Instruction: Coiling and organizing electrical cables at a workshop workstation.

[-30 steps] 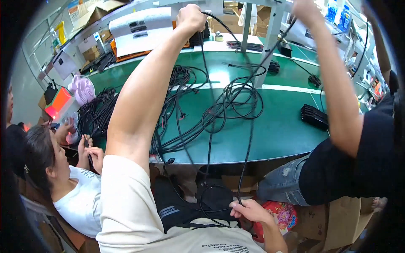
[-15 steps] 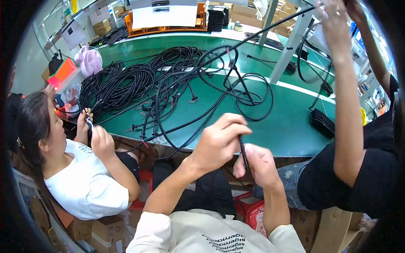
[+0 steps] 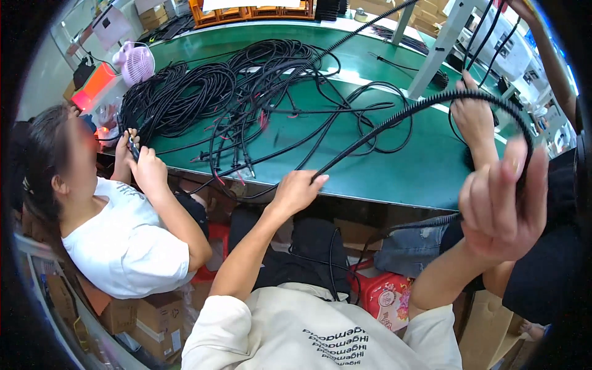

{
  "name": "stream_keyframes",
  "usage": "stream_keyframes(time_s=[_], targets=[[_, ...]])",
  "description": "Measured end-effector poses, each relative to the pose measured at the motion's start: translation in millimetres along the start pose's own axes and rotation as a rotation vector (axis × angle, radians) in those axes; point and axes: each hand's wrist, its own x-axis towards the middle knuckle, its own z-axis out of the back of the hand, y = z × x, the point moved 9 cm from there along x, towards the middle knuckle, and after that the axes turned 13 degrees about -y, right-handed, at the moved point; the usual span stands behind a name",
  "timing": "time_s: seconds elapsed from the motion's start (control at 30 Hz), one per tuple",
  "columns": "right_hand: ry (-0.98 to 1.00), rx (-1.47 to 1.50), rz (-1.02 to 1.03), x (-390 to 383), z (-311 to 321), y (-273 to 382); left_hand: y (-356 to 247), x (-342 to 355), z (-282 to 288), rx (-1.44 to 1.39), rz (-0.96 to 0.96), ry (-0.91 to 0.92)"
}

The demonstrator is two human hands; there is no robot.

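Black ribbed tube (image 3: 412, 109) now arches high between the hands, over the table's front R part; 0.5 s ago both hands were close tog. on it above the lap. Now they're well apart: L hand (image 3: 298, 192) pinches it at the table's front edge, R hand (image 3: 502, 206) is up close to the cam., fingers bent round it, exact contact partly hidden. Co-worker's hand (image 3: 475, 117) on the R is lower than before; paper sheets at top mostly out of view.

Surface: green table (image 3: 364, 185) w/ white strips. Big heap of black cables (image 3: 191, 95) L of centre, red-tipped wire ends (image 3: 220, 180) nr front edge, loose loops running R. Grey post (image 3: 441, 52) at R, orange rack (image 3: 256, 12) along the back.

Room: pink fan (image 3: 137, 63) + red-orange box (image 3: 92, 87) at far L; seated co-worker (image 3: 126, 240) in white tee nearby, small item in both hands. Cardboard boxes (image 3: 157, 327) below, red floral stool (image 3: 385, 299) by the wearer's R side.
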Motion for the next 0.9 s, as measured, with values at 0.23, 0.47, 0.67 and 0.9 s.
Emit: stream_keyframes(time_s=[0.23, 0.47, 0.67, 0.9], targets=[[0.302, 0.174, -0.796, -136, 22, -207, -55, 0, 104, -0.694, 0.048, -0.32], [-0.853, 0.702, -1.004, -121, 79, -288, -147, -180, 41, -0.296, -0.818, 0.026], [-0.84, 0.441, -0.818, -172, 75, -265, -67, -253, 42, -0.504, -0.387, 0.116], [-0.768, 0.364, -0.581, -183, 7, -241, -41, -283, -23, -1.013, 0.388, 0.67]])
